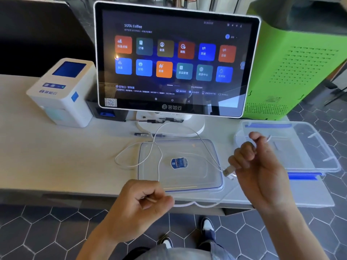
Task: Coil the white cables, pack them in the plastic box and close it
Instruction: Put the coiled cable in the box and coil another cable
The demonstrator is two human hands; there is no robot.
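White cable (157,145): looped across box lid (210,147) and table (56,156). Left hand (144,201) fisted on one stretch; right hand (257,162) fingers pinched its USB plug (228,170). Clear plastic box (319,147) open, far right.

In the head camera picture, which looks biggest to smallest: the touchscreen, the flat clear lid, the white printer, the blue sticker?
1. Touchscreen
2. Clear lid
3. White printer, though it sits farther back, so its rank against the lid is unsure
4. Blue sticker
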